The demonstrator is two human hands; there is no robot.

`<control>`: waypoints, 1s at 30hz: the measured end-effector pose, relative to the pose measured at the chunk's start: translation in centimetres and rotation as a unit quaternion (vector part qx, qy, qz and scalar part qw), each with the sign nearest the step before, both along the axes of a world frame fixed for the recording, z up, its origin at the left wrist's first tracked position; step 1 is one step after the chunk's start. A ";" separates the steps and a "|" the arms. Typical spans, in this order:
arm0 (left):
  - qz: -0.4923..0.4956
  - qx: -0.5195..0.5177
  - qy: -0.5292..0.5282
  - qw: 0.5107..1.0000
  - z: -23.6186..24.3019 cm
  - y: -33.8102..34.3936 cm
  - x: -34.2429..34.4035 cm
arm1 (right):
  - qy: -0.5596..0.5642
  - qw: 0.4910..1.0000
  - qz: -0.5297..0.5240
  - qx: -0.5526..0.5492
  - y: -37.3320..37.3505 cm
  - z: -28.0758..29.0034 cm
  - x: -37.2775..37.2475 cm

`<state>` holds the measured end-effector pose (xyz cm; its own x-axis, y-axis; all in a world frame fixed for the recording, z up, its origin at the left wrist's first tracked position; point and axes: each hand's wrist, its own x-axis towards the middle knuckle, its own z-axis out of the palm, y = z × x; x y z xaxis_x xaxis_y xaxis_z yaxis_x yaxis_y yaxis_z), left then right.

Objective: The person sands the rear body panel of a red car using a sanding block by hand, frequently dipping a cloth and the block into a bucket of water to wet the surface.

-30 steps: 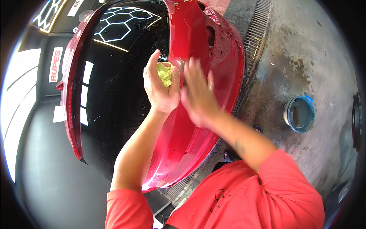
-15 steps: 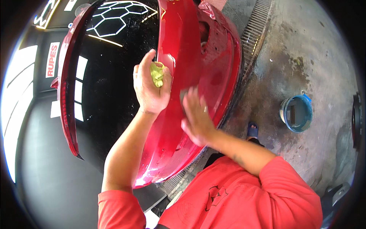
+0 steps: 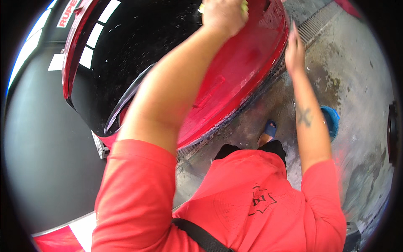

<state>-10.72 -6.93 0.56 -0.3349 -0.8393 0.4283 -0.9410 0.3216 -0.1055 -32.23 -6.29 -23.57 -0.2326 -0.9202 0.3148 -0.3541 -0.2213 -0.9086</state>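
Note:
My left hand [image 3: 224, 17] reaches far forward over the car, its fingers closed around a yellow-green cloth [image 3: 244, 6]. Bits of the cloth show on both sides of the hand; the fingertips are hidden. Below is the wet red body panel [image 3: 239, 69] of the car, bordering a glossy black surface [image 3: 130, 46] speckled with drops. Held out at the panel's right edge, my right hand [image 3: 295, 54] appears edge-on and smeared, with its fingers pointing away from me. Whether anything lies under its palm cannot be made out.
A blue bucket [image 3: 331, 122] stands on the wet concrete floor [image 3: 357, 84], partly behind my right forearm. A metal drain grate [image 3: 317, 27] runs along the car. My foot in a blue sandal [image 3: 269, 129] is near the car's lower edge. A dark grey wall [image 3: 37, 155] rises at the left.
My left hand has moved forward and right with the cloth. My right hand, earlier pressing a dark flat piece on the red panel, has swung out right to the panel's edge. The view has shifted.

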 end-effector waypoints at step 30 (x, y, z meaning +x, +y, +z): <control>-0.138 0.075 0.368 0.917 -7.4 56.8 4.9 | -0.621 0.669 0.247 0.326 54.4 10.6 9.9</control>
